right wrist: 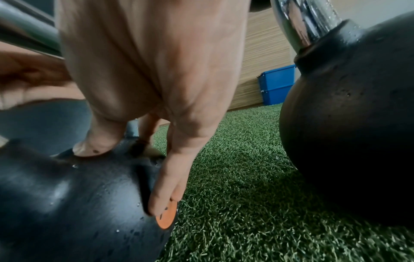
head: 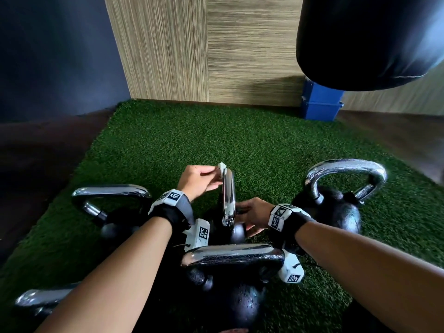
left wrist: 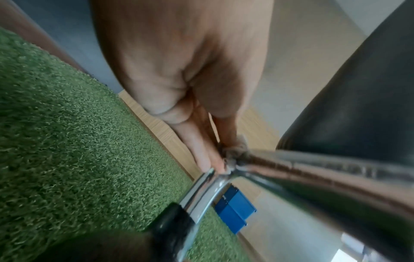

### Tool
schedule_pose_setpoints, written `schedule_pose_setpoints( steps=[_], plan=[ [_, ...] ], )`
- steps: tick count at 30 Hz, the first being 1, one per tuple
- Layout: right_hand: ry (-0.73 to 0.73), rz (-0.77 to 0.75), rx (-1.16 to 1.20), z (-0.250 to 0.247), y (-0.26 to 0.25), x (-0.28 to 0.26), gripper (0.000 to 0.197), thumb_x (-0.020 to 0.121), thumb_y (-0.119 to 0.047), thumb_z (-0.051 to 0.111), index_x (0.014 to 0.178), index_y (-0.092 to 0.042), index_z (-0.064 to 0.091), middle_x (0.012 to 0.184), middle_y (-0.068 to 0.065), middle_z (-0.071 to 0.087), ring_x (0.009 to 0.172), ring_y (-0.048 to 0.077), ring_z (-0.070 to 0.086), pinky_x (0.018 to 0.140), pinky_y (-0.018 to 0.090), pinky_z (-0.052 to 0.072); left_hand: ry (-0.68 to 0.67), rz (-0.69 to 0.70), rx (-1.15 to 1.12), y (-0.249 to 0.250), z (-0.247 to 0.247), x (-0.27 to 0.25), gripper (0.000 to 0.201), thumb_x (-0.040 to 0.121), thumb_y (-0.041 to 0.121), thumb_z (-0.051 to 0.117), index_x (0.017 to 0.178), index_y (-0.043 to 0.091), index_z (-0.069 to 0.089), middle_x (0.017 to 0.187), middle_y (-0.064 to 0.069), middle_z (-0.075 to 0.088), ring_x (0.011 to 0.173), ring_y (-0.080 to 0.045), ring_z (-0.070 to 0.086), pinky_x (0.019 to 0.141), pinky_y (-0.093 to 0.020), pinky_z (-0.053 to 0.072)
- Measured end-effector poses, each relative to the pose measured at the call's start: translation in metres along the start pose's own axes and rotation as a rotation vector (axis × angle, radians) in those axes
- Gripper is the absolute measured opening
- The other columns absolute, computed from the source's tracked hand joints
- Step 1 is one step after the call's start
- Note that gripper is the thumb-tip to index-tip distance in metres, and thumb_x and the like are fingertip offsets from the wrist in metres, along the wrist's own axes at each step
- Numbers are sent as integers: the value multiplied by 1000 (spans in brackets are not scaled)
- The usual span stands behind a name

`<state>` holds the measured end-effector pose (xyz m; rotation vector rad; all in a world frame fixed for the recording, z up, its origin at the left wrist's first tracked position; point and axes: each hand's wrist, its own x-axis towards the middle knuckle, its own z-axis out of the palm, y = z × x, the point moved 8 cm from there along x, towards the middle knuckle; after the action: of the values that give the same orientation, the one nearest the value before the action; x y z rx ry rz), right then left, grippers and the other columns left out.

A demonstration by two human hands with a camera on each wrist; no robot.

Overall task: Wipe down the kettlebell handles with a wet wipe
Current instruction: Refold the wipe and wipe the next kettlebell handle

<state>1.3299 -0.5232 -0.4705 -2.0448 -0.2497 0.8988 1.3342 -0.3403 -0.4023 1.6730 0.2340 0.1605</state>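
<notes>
Several black kettlebells with chrome handles stand on green turf (head: 240,135). The middle kettlebell's handle (head: 228,195) is seen edge-on between my hands. My left hand (head: 211,179) pinches a small white wet wipe (head: 222,167) against the far top bend of that handle. In the left wrist view the crumpled wipe (left wrist: 235,152) sits at my fingertips on the handle's chrome bar (left wrist: 302,170). My right hand (head: 245,218) rests on this kettlebell's black ball (right wrist: 67,195), thumb and straight fingers (right wrist: 170,177) pressed to it beside an orange sticker (right wrist: 167,219).
Other kettlebells stand at left (head: 110,195), right (head: 346,174), just in front of me (head: 230,257) and at bottom left (head: 36,299). A black punching bag (head: 370,39) hangs at upper right above blue boxes (head: 320,102). A wood-panel wall (head: 206,49) bounds the turf.
</notes>
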Motion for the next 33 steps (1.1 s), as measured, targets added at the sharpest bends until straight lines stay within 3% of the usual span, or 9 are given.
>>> schedule_pose_setpoints(
  steps=[3, 8, 11, 13, 16, 19, 22, 26, 33],
  plan=[
    [4, -2, 4, 0, 2, 0, 57, 90, -18, 73, 143, -21, 54, 134, 17, 62, 113, 44, 64, 91, 60, 56, -103, 2, -10, 10, 0, -3, 18, 87, 4, 76, 105, 7, 77, 97, -12, 79, 80, -19, 78, 69, -24, 64],
    [13, -24, -22, 0, -4, 2, 55, 90, -20, 73, 142, -21, 55, 128, 18, 64, 101, 40, 67, 89, 59, 57, -68, -16, 95, 20, -5, -8, 15, 81, 10, 83, 95, 6, 78, 89, -13, 79, 74, -20, 77, 69, -29, 64],
    [19, -13, -9, -1, -4, 3, 52, 90, -14, 72, 140, -16, 57, 116, 17, 64, 87, 35, 65, 91, 63, 54, -259, -137, 92, 8, 4, -22, 5, 86, 7, 76, 89, 4, 74, 83, -13, 78, 71, -18, 77, 65, -27, 63],
    [5, -10, 7, -1, -3, 4, 49, 91, -8, 69, 138, -14, 57, 119, 21, 63, 96, 41, 65, 92, 65, 52, -353, -127, 138, 8, 7, -31, 3, 87, 6, 74, 85, 6, 73, 81, -12, 79, 72, -19, 77, 68, -28, 63],
    [-4, -39, -29, 0, -7, 3, 44, 91, -12, 71, 133, -16, 62, 125, 22, 65, 106, 45, 65, 89, 61, 56, -321, -57, 226, 17, 0, -35, 5, 86, 4, 77, 85, 8, 74, 86, -15, 79, 80, -25, 77, 80, -37, 63],
    [-5, -57, -88, 2, -12, 2, 33, 91, -17, 72, 123, -14, 68, 108, 17, 67, 86, 35, 63, 87, 60, 57, -433, -92, 200, 13, 5, -47, 3, 89, 2, 72, 88, 4, 70, 78, -11, 78, 71, -18, 77, 69, -30, 65],
    [-22, -62, -103, 1, -13, 2, 20, 90, -12, 72, 109, -19, 71, 115, 25, 69, 89, 38, 64, 88, 62, 56, -565, -114, 224, 6, 12, -61, 5, 85, 9, 75, 85, 6, 71, 78, -11, 79, 71, -17, 77, 63, -27, 63],
    [-19, -65, -122, 1, -12, 3, 36, 89, -12, 72, 125, -12, 68, 121, 26, 67, 102, 46, 68, 88, 62, 56, -486, -38, 151, 4, 5, -69, 10, 66, 15, 83, 73, 13, 76, 78, -11, 78, 71, -18, 77, 67, -29, 64],
    [-17, -46, -123, -1, -10, 6, 41, 89, -4, 69, 128, -17, 66, 122, 23, 68, 102, 46, 68, 86, 58, 58, -399, 173, 359, 3, 1, -82, 15, 71, 3, 90, 79, 10, 80, 78, -2, 77, 71, -9, 65, 68, -18, 53]
  ],
)
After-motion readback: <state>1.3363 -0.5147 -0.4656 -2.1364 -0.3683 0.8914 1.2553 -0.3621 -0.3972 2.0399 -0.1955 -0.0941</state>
